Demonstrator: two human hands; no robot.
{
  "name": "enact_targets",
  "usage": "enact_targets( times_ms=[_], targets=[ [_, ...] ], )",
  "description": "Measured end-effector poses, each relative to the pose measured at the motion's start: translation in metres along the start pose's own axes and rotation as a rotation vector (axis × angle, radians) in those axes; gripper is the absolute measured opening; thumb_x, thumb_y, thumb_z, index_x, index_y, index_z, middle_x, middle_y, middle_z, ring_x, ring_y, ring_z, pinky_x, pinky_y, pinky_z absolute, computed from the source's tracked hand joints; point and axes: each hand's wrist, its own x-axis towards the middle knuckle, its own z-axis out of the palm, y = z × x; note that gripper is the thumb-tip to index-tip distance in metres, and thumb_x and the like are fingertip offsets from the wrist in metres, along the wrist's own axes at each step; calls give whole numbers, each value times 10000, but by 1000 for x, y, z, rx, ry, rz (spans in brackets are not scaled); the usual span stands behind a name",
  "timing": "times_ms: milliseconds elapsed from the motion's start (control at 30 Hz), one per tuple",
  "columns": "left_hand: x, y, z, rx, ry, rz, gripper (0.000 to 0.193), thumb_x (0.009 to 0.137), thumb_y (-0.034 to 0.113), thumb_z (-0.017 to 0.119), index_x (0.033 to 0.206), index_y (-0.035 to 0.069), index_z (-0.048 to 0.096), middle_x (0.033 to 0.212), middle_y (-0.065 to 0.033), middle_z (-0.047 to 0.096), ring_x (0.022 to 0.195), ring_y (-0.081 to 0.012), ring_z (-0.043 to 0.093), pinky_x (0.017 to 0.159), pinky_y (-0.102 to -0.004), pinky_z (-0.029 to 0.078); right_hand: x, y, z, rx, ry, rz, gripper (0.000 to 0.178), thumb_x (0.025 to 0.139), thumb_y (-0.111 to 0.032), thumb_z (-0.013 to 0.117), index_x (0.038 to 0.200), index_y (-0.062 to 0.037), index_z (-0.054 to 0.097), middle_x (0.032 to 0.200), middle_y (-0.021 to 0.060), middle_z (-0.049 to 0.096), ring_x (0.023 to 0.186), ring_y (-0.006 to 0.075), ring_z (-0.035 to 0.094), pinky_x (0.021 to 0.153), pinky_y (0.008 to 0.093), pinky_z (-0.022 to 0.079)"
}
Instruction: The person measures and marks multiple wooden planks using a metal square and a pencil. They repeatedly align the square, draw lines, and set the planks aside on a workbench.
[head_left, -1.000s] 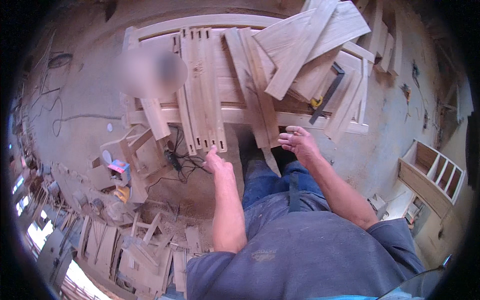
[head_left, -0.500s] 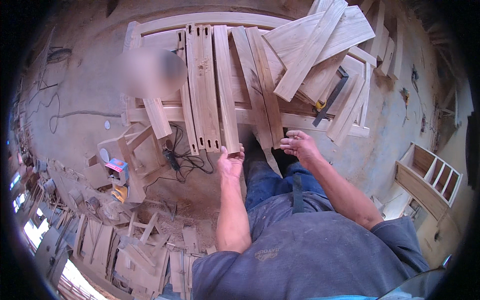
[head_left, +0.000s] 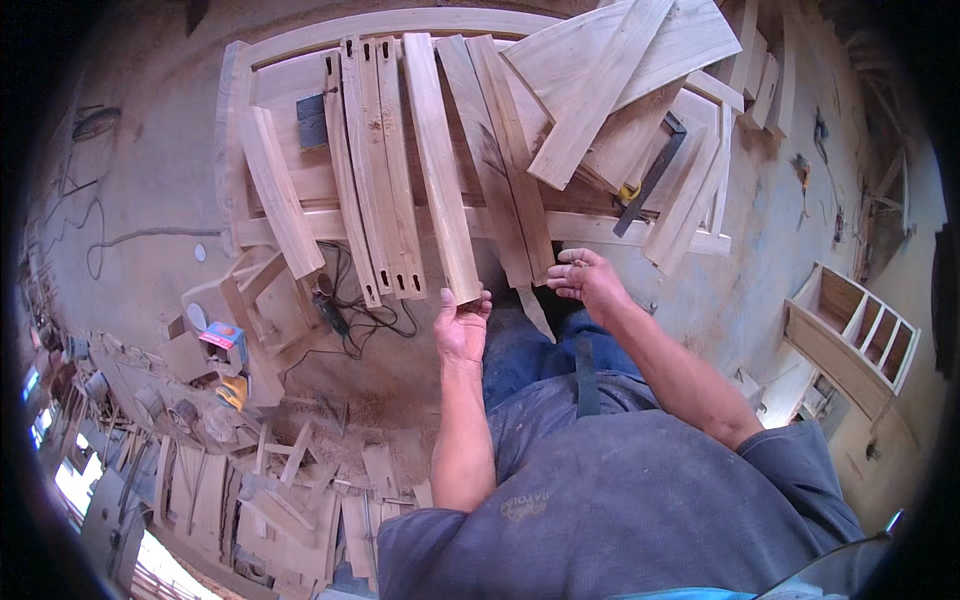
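My left hand (head_left: pixel 462 325) is closed around the near end of a pale wooden board (head_left: pixel 440 170), thumb at its left side. The board lies across a wooden frame (head_left: pixel 385 228), its end jutting toward me. To its left are several slats (head_left: pixel 375 170) with slots at both ends. On its right lie two darker boards (head_left: pixel 512 180). My right hand (head_left: pixel 585 275) hovers beside their near ends with its fingers curled; whatever the fingertips hold, if anything, is too small to make out.
Wide boards (head_left: pixel 680 50) and a dark metal square (head_left: pixel 655 175) lie at the frame's right. A dark rectangular block (head_left: pixel 312 121) rests at its left. A corded power tool (head_left: pixel 328 312) sits on the floor. A slatted wooden piece (head_left: pixel 850 330) stands at right.
The frame and boards sit slightly further left and up in view. A blurred round shape over the frame's left end has gone, uncovering the dark block. My left hand still grips the board.
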Motion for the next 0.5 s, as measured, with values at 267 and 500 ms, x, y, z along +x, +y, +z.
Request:
enact_targets(
  times_ms=[267, 500],
  targets=[
    [-1, 2, 61, 1521, 596, 898, 654, 726, 91, 842, 1312, -75, 602, 1177, -204, 519, 1157, -372, 564, 1000, -470, 488, 5, 1, -9, -31, 0, 9, 392, 970, -49, 622, 1346, 16, 532, 1143, 168, 702, 969, 250, 713, 839, 356, 570],
    [6, -5, 57, 1571, 552, 920, 669, 723, 84, 823, 1328, -77, 585, 1144, -215, 530, 1107, -399, 566, 979, -480, 490, 6, 2, -17, -72, 22, 19, 368, 971, -26, 603, 1331, 4, 534, 1144, 169, 703, 963, 249, 716, 825, 352, 576]
  ],
)
